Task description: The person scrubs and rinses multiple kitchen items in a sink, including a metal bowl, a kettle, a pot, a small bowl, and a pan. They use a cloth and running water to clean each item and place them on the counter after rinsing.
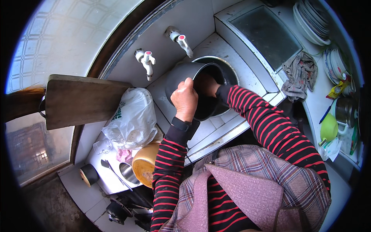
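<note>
A deep dark pot [182,74] is tilted on its side in the tiled sink area, its mouth turned towards my right arm. My left hand [184,97] grips its rim, fingers curled over the edge. Inside the mouth is my right hand [206,84], in shadow; whether it holds anything cannot be made out. Beneath and behind the pot, a round metal-rimmed basin [234,69] shows part of its rim and dark interior. Two white plastic taps with red dots, a nearer tap [147,65] and a farther tap [184,45], stick out from the wall above.
On the left are a wooden cutting board [82,101], a white plastic bag [133,119], a yellow pot [146,163], a clear cup [103,146] and a spatula [116,172]. To the right lie a grey rag [300,74], stacked plates [311,23] and a green bowl [329,127].
</note>
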The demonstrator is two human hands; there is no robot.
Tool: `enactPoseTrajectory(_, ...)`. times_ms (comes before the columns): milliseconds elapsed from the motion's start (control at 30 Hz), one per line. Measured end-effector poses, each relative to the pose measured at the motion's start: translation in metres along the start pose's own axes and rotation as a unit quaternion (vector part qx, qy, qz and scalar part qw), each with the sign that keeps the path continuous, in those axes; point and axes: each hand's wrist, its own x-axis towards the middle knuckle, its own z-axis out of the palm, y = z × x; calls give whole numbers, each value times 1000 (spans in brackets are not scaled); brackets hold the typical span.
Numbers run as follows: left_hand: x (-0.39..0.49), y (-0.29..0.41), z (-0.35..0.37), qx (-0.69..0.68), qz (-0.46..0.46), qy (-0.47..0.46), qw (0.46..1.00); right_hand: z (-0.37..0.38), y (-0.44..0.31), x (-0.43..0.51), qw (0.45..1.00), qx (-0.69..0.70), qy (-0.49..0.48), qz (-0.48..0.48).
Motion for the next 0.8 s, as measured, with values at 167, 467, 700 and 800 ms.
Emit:
enactPoseTrajectory(167,0,2,14,-25,47,48,997,13,-49,-30,951,236,-64,191)
enactPoseTrajectory(467,4,-7,11,16,109,110,988,-12,-68,-28,794,594,-28,129)
enactPoseTrajectory(700,-8,-20,-1,45,158,114,980,-26,-7,-83,956,100,-235,147)
enactPoseTrajectory(800,-12,-19,-1,22,147,139,979,-43,15,-90,941,-145,-293,82)
